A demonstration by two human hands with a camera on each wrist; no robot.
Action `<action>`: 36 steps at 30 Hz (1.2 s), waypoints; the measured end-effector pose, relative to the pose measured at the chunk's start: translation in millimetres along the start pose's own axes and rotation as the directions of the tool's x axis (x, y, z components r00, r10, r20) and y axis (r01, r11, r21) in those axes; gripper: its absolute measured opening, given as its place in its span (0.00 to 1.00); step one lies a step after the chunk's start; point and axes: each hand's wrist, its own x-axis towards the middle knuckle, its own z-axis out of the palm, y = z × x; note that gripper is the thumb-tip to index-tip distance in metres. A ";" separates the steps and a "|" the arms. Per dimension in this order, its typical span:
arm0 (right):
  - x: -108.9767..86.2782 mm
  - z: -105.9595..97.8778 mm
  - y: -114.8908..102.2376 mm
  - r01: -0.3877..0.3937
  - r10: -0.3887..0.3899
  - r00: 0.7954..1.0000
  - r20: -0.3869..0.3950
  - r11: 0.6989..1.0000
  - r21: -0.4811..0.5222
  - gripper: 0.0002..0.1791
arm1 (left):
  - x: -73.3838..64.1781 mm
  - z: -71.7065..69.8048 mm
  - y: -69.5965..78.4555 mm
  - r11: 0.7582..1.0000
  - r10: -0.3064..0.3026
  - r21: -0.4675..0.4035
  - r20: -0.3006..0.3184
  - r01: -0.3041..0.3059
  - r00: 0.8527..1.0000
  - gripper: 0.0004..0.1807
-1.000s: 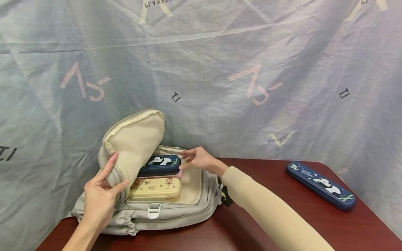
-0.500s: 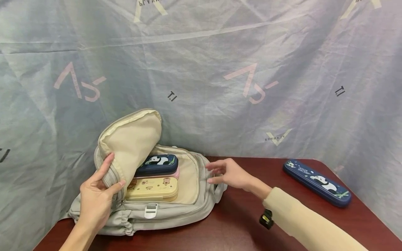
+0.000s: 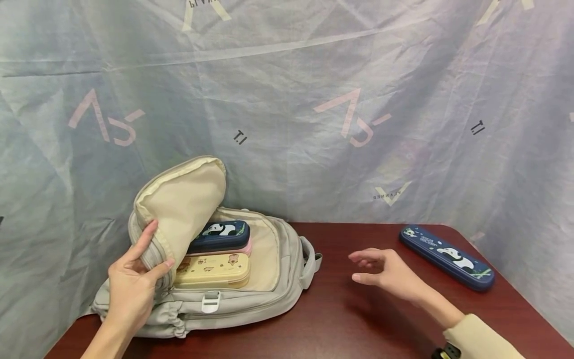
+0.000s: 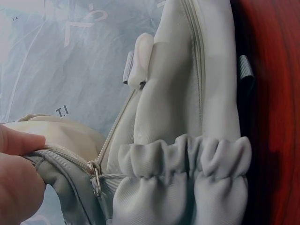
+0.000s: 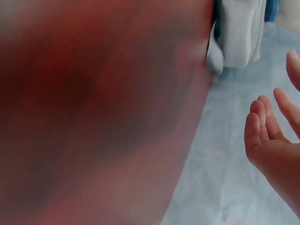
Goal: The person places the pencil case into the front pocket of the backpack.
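Fingers [image 3: 144, 239] gripping backpack flap [image 3: 190, 199], curtain [image 3: 278, 164] lettered "PLANNER", mirrored

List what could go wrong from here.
The left hand pinches the edge of the cream fabric flap on the grey fabric backpack; a slip could drop it. The dark blue oblong panda-print case lies near the edge of the reddish-brown table, so a bump might knock it off. Inside, another dark blue oblong panda case seems stacked on a pink case and might slide.

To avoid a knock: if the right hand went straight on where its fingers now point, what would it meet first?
Probably the strap loop of the backpack, though depth is unclear and the right hand might pass above it.
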 end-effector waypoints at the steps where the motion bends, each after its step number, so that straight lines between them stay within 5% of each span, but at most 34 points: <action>1: -5.7 -2.9 2.9 -0.013 0.013 1.000 -0.008 1.000 -0.003 0.23 | 0.1 0.2 0.3 1.000 -0.001 0.003 -0.001 0.001 1.000 0.49; 15: -54.8 -37.9 32.4 -0.137 0.136 0.989 -0.050 0.990 -0.019 0.26 | 0.8 -1.4 0.6 1.000 0.021 -0.003 -0.013 -0.021 1.000 0.48; 24: -69.5 -57.3 53.1 -0.200 0.182 0.974 -0.131 0.971 -0.134 0.28 | 1.1 -0.4 -0.4 1.000 0.018 -0.003 -0.026 -0.018 1.000 0.48; 31: -82.5 -81.6 62.7 -0.223 0.155 0.960 -0.234 0.927 -0.301 0.28 | 1.6 0.7 -0.3 1.000 0.018 -0.004 -0.013 -0.018 1.000 0.48; 36: -89.7 -105.0 70.0 -0.267 0.135 0.940 -0.314 0.863 -0.429 0.30 | 2.4 0.2 -0.4 1.000 0.023 -0.018 0.000 -0.023 1.000 0.48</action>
